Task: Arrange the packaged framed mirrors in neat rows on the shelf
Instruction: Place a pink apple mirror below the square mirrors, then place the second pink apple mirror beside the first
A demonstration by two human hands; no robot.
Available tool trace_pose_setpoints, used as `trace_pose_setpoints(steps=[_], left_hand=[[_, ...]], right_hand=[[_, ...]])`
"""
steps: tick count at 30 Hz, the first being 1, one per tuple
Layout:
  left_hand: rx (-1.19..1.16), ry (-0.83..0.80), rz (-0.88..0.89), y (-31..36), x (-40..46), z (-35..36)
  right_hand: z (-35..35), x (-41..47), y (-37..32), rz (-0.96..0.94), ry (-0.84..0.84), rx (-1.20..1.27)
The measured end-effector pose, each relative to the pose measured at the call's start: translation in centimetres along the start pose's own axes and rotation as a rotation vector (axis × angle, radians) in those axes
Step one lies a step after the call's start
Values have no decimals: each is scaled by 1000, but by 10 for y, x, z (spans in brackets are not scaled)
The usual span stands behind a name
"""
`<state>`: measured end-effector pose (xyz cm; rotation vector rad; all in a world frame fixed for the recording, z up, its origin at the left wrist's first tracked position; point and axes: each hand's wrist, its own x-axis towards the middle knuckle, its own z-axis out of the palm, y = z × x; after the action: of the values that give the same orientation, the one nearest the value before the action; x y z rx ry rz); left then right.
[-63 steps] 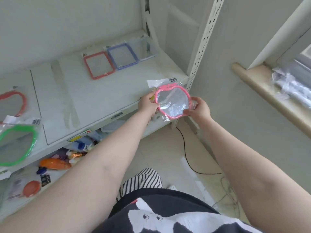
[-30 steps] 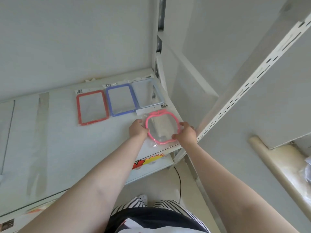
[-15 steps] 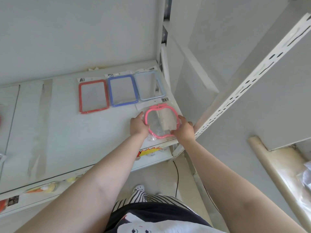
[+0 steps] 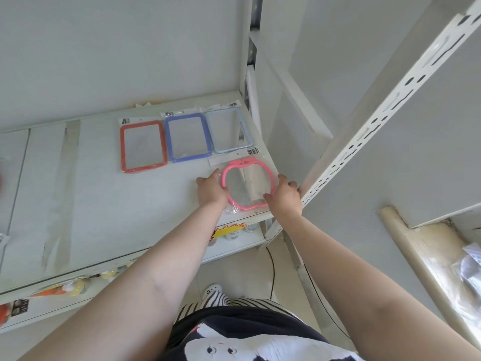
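Observation:
A pink apple-shaped mirror in a clear bag lies flat on the white shelf, near its front right corner. My left hand grips its left rim and my right hand grips its right rim. Behind it, along the back of the shelf, stand a row of three packaged rectangular mirrors: a red one, a blue one and a pale blue one. The pink mirror sits just in front of the pale blue one.
A perforated white upright rises right beside my right hand. Below the shelf a lower shelf holds small bottles and packets. A black cable runs over the floor. A window sill with plastic bags is at right.
Both hands carried the pink mirror from the air in front of the shelf onto the shelf surface and set it down in front of the pale blue mirror. The other mirrors stayed put.

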<state>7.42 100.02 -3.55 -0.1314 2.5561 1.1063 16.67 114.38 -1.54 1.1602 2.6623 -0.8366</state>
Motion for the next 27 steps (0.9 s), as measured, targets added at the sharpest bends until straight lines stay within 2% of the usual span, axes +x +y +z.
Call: trace_pose_setpoints(steps=[5,12,18,27], left_hand=[[77,47,25,7,-7,-7],[191,52,107,9,-37,-21],[196,13,210,-13,-61,-47],[280,66,337,-54,-71,-101]], right_hand=[[-10,-10,-14,-37,51,-78],[-13,-25,-20,-174,35,-111],[-4,-42,-32,-300,-7,-104],[12,-90,-75,-521,-85,-176]])
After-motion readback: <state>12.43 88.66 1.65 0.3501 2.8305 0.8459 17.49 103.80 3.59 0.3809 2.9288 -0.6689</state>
